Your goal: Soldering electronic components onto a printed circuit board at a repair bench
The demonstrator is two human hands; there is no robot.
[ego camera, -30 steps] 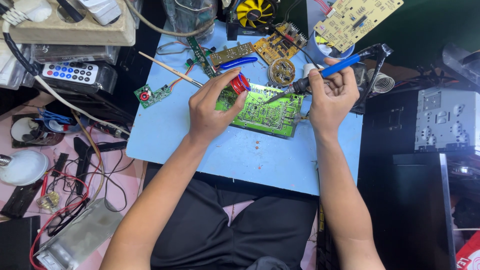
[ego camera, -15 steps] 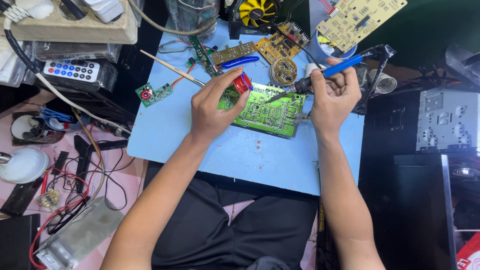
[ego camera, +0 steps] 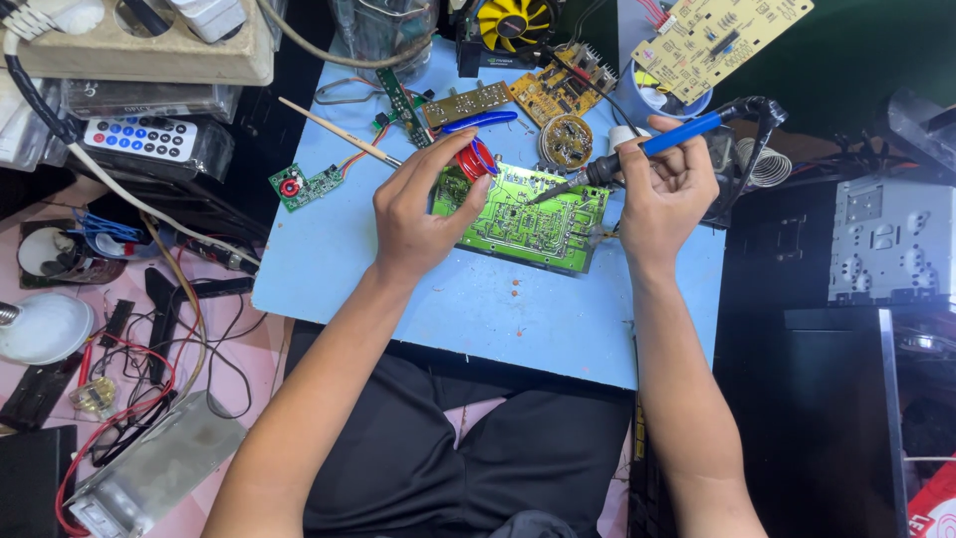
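Observation:
A green circuit board lies solder side up on the light blue work surface. My left hand grips its left edge, beside a red coil on the board. My right hand holds a blue-handled soldering iron, and the iron's tip touches the upper middle of the board.
Several loose circuit boards and blue pliers lie at the back. A small green board, a thin stick and a remote control are to the left. A metal chassis stands right; cables cover the floor left.
The iron's tip has come down from above the board's top right edge onto the board. My left hand kept its hold on the board's left edge.

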